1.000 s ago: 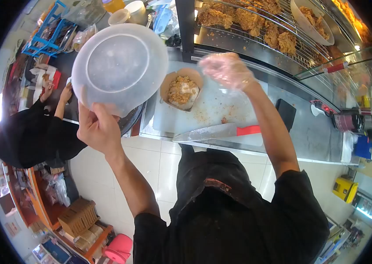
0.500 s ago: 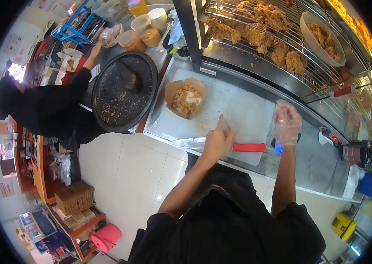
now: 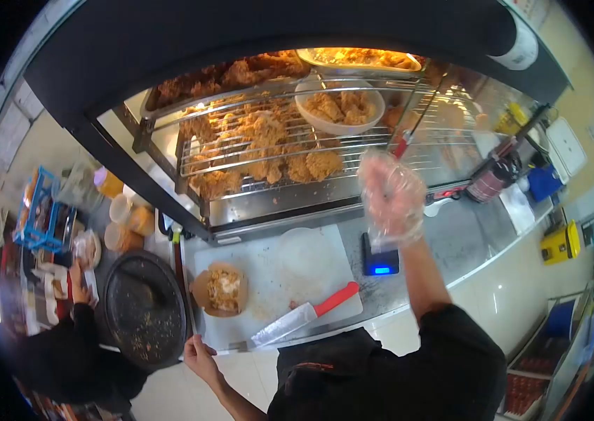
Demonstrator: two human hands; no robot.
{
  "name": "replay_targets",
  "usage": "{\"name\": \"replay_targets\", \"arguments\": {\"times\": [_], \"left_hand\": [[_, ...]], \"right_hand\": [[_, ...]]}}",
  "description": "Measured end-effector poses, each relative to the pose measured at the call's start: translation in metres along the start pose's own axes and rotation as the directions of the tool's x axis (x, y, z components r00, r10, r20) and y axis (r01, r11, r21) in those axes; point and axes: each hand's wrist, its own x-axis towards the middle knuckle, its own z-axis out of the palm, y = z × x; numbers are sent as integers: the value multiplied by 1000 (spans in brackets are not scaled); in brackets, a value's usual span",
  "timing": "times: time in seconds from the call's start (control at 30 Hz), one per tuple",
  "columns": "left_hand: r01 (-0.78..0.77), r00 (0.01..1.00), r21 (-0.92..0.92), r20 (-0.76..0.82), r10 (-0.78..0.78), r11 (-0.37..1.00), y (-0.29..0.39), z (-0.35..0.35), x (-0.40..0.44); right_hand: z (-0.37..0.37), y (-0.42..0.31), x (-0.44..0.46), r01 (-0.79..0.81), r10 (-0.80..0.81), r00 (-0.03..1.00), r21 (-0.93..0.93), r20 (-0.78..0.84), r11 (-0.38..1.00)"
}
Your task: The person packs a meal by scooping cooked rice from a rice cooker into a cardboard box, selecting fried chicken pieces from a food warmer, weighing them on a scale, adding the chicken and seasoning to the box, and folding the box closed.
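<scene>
Left hand (image 3: 201, 359): 7 o'clock, bare, fingers bent, part closed, by the counter's front edge. Can't tell if it touches the edge or grips anything. Right hand (image 3: 389, 193): 3 o'clock, in a clear plastic glove, fingers loosely curled, held up in front of the food cabinet (image 3: 170, 63). Overlaps the view just below the red clip (image 3: 402, 145); contact or grip, can't tell.

Left to right: co-worker's hand (image 3: 81, 284) between 8 and 9 o'clock, near jars (image 3: 120, 238). Black stone mortar (image 3: 120, 295) at 8, crumbs inside. Open paper box (image 3: 203, 289) between 7 and 8, on the white board (image 3: 269, 245), crumbly fried food with white topping in it, up from the left hand. Fried chicken (image 3: 262, 140) on the rack at 11. Knife (image 3: 304, 316) at 6, red handle, flat on the board. Pale bowl (image 3: 342, 129) at 1, chicken inside. Black device (image 3: 370, 245) at 4, blue screen lit, digits unreadable. Dark bottle (image 3: 493, 181) at 3, label print too small to read.
</scene>
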Motion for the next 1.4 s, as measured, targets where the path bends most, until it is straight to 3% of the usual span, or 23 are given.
{"name": "replay_targets", "arguments": {"times": [0.03, 0.07, 0.13, 0.2, 0.23, 0.27, 0.37, 0.57, 0.73, 0.77, 0.87, 1.17, 1.4], "left_hand": [[5, 1000, -9, 15, -5, 1000, -2, 4, 10], [11, 1000, -20, 21, -11, 1000, -3, 6, 16], [-22, 998, -95, 50, 27, 995, -1, 11, 33], [-77, 995, -138, 46, 84, 987, 12, 18, 44], [-77, 993, -165, 80, 92, 983, 18, 19, 49], [-73, 989, -189, 111, 95, 979, 23, 18, 54], [-80, 974, -195, 194, 119, 977, 36, 11, 56], [29, 925, -186, 378, 45, 982, 20, -36, 47], [130, 936, -158, 344, -68, 979, 13, -67, 50], [30, 945, -71, 328, -5, 997, 10, -71, 54], [-21, 945, -38, 325, 32, 999, 17, -79, 63], [-78, 958, -7, 278, 77, 997, 36, -84, 34], [-30, 962, -53, 269, 43, 998, 14, -66, -15]], "right_hand": [[-2, -4, 29, 249, -265, 964, -261, -27, 933], [-4, -7, 55, 451, -509, 861, -498, 23, 740], [4, -16, 95, 547, -558, 810, -571, 178, 612], [15, -42, 130, 300, -49, 942, -763, 333, 573], [20, -51, 145, 191, 230, 912, -848, 339, 494], [26, -51, 158, 162, 327, 885, -878, 332, 450], [36, -34, 191, 129, 468, 827, -916, 310, 380], [27, -8, 205, 157, 456, 830, -920, 320, 360], [23, 23, 211, 262, 334, 847, -870, 415, 417], [16, 31, 216, 260, 324, 853, -871, 409, 417], [11, 51, 224, 244, 324, 864, -884, 385, 398], [21, 75, 213, 260, 247, 883, -855, 399, 449], [21, 80, 199, 315, 90, 899, -773, 430, 551]]}}
